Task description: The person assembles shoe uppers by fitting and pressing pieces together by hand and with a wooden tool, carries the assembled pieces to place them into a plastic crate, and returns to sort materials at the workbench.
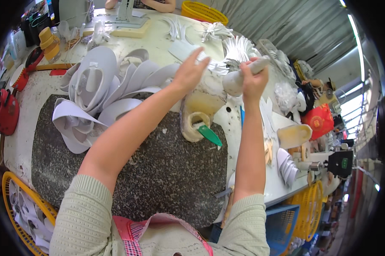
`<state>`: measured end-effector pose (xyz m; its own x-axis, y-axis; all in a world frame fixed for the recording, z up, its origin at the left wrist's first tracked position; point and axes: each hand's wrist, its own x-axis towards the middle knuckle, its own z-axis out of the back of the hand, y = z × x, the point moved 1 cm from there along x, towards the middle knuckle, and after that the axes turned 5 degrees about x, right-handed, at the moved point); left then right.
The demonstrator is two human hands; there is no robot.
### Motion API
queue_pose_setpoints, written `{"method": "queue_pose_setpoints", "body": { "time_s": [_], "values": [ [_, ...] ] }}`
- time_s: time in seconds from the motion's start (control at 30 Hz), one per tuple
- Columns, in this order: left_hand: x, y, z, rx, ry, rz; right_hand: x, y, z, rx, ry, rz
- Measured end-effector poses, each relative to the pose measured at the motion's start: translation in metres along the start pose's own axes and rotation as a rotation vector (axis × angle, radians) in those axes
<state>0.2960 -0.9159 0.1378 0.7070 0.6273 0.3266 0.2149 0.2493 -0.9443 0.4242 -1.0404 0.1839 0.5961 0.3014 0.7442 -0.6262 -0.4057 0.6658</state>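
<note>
My left hand (pixel 190 73) reaches out over the table with its fingers stretched and apart, holding nothing visible. Beside its fingertips lie a pale flat sheet (pixel 180 49) and white strips (pixel 218 67). To the right, my right hand (pixel 255 83) is closed round a pale elongated block (pixel 232 84), shaped rather like a shoe last and raised above the table. A fanned bundle of white strips (pixel 238 48) lies just beyond it. Between my forearms stands a glue-crusted pot (pixel 191 133), with a green-handled tool (pixel 210 135) leaning in its mouth.
White curved shoe pieces (pixel 94 81) are piled at the left on a dark speckled slab (pixel 149 179). A sewing machine (pixel 125 15) and another person's arm (pixel 160 6) are at the far side. Yellow baskets (pixel 26 200) stand low left and right; a yellowed container (pixel 294 135) lies right.
</note>
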Motion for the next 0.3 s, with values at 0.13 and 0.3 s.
{"method": "queue_pose_setpoints", "body": {
  "time_s": [0.13,0.3],
  "values": [
    [-0.072,-0.045,0.037,-0.295,-0.043,0.151,-0.002,-0.034,-0.026,0.078,0.053,-0.226],
    [-0.141,-0.027,0.041,-0.062,0.256,0.178,0.000,-0.060,-0.039,-0.148,0.010,-0.170]
  ]
}}
